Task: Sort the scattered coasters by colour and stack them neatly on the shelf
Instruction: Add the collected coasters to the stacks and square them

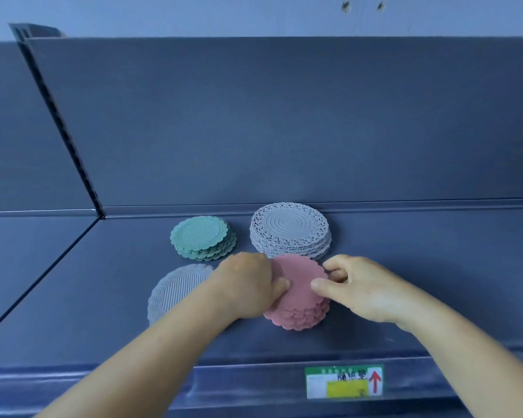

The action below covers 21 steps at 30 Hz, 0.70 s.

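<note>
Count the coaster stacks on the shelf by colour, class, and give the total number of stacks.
Green stack: 1
Pink stack: 1, held between the left hand and the right hand
Grey stacks: 2, the lacy stack at the back and the ribbed stack at the front left
Total: 4 stacks

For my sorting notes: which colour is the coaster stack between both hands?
Pink stack, seen in the head view.

A dark grey back panel (284,122) rises behind; a slotted upright (61,128) divides it (left side); pale wall (194,13) above, two small marks (363,6).
</note>
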Available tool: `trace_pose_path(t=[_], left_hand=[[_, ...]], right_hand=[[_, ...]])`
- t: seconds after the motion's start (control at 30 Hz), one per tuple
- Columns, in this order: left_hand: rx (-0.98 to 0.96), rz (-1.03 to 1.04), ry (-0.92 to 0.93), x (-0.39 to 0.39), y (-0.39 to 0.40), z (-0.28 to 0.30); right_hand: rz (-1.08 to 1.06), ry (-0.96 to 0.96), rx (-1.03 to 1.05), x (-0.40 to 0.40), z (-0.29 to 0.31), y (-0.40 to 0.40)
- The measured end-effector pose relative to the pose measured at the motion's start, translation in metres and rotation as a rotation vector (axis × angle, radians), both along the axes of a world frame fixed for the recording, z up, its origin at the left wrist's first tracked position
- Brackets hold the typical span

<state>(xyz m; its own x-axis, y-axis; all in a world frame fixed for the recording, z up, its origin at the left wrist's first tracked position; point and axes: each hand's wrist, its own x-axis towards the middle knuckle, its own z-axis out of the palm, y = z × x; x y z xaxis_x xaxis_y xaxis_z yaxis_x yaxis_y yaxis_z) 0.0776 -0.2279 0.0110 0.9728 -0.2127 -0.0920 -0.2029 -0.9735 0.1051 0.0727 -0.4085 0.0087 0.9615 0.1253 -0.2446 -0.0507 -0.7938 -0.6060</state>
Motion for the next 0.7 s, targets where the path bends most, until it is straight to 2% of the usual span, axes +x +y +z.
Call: trace_pose_path(t=[0.2,0.37,0.53,0.7], left_hand=[[-0.3,0.125,0.042,-0.002,-0.004,-0.007],[-0.661,0.243,0.161,0.004,-0.001,-0.017],[-0.8,0.277,0.192,0.002,-0.007,-0.015],[-0.918,0.284,0.223,-0.004,-0.008,-0.011]], right_hand=[[-0.127,-0.024,0.105,-0.012,-0.014,0.011],[-0.192,0.032,0.136,-0.011,-0.014,0.015],[-0.201,0.099,0.146,-0.01,-0.009,0.015],[-0.182,0.046,0.244,-0.014,-0.011,0.013]])
